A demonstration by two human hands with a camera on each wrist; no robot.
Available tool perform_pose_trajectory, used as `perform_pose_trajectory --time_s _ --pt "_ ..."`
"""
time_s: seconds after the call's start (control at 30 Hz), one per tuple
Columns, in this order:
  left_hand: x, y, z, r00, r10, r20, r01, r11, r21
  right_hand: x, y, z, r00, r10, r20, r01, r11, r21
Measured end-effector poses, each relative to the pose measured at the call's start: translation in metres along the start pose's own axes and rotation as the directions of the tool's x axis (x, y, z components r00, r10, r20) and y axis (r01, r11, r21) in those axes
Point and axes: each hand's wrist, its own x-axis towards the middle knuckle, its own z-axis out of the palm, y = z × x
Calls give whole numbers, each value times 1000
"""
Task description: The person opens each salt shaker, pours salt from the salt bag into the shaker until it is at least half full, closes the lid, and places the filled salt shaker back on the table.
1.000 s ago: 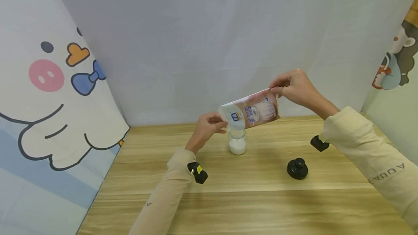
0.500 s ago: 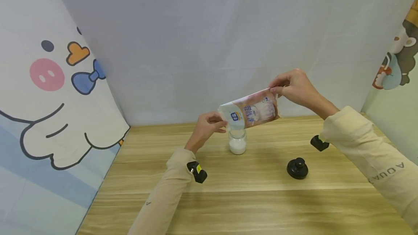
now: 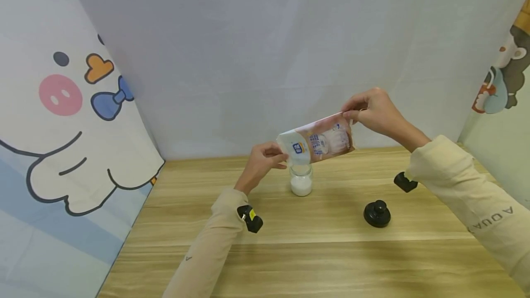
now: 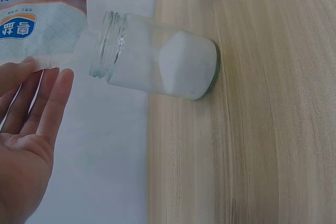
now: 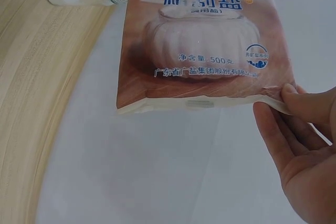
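Observation:
A bag of salt, pink-brown and pale blue, is held tilted over a glass jar with its pale end down at the jar's mouth. White salt fills the lower part of the jar. My left hand pinches the bag's lower left edge between thumb and fingers, close beside the jar's rim. Up at the raised bottom corner, my right hand pinches the bag; the right wrist view shows thumb and fingers on that corner. Whether salt is flowing cannot be made out.
A black round lid with a knob lies on the wooden table, right of the jar and nearer me. A pale cloth wall stands behind the table, with cartoon-printed panels at the sides.

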Motion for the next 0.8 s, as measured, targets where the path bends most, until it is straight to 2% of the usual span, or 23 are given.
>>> perform_pose_trajectory --time_s 0.17,0.8 --pt "3 -7 -1 1000 13 -24 -13 1000 4 1 -1 1 1000 1 0 -1 1000 -2" --pt "2 -8 -1 1000 13 -26 -13 1000 9 -1 -4 0 1000 -12 -5 12 1000 -2"
